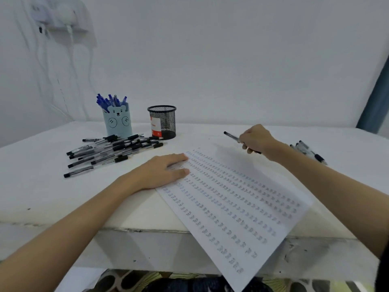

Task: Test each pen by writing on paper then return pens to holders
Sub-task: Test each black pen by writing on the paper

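Note:
A sheet of paper covered in rows of small written marks lies slanted over the table's front edge. My left hand rests flat on its upper left corner, fingers straight. My right hand grips a black pen above the paper's top edge, its end pointing left and away from me. A pile of several black pens lies on the table to the left. Behind the pile stand a light blue bear holder with several blue pens and a black mesh holder.
A few more black pens lie on the table to the right of my right forearm. The white table meets a white wall at the back. Cables and a socket hang on the wall at upper left.

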The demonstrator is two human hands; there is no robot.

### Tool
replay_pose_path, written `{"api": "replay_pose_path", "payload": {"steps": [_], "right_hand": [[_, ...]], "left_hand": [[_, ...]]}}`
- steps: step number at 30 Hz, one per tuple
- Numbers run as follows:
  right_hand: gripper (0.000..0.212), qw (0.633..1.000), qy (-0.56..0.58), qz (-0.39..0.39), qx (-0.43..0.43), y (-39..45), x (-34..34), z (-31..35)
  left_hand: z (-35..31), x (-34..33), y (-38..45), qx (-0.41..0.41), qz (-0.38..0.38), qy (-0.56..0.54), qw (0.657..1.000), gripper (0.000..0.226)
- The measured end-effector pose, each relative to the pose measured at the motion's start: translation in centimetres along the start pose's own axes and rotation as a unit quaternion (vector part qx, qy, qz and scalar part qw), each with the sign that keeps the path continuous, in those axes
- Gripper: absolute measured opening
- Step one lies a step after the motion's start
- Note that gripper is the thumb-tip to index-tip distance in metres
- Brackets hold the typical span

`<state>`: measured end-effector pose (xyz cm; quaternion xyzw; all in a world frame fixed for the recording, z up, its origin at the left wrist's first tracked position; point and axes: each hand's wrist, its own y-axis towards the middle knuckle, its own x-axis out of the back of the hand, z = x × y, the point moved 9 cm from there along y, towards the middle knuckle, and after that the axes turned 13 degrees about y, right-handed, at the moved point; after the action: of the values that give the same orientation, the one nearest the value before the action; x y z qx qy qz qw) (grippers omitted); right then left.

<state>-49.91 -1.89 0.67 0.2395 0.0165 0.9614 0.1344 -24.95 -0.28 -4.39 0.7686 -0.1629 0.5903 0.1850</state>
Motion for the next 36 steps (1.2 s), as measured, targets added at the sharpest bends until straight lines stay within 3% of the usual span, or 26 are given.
{"api": "replay_pose_path", "payload": {"steps": [8, 14, 19, 24, 29, 36], "right_hand": [[0.023, 0.968, -0.230, -0.076, 0.069, -0.2, 4.8, -2.4], [0.019, 0.953, -0.281, -0.088, 0.073, 0.2, 6.2, -3.5], [0.010, 0.949, -0.276, -0.084, 0.129, 0.3, 4.2, 0.1], [0.013, 0.946, -0.213, 0.041, 0.240, -0.5, -5.1, 7.8], [0.021, 0.915, -0.179, 0.176, 0.317, -3.9, -16.8, 13.5], [0.029, 0.867, -0.191, 0.276, 0.369, -7.5, -27.7, 15.0]], "left_hand": [[-1.0, -0.2, 0.1, -0.020, -0.018, -0.002, 1.000, 0.058], [-0.5, 0.3, -0.2, -0.011, -0.015, 0.002, 1.000, 0.052], [0.7, 1.6, -2.1, 0.003, -0.031, -0.010, 0.999, 0.063], [3.8, 4.3, -5.6, 0.039, -0.096, -0.005, 0.995, 0.053], [8.3, 6.2, -10.1, 0.079, -0.130, -0.007, 0.988, 0.043], [11.5, 5.2, -13.5, 0.105, -0.104, -0.009, 0.989, 0.039]]}}
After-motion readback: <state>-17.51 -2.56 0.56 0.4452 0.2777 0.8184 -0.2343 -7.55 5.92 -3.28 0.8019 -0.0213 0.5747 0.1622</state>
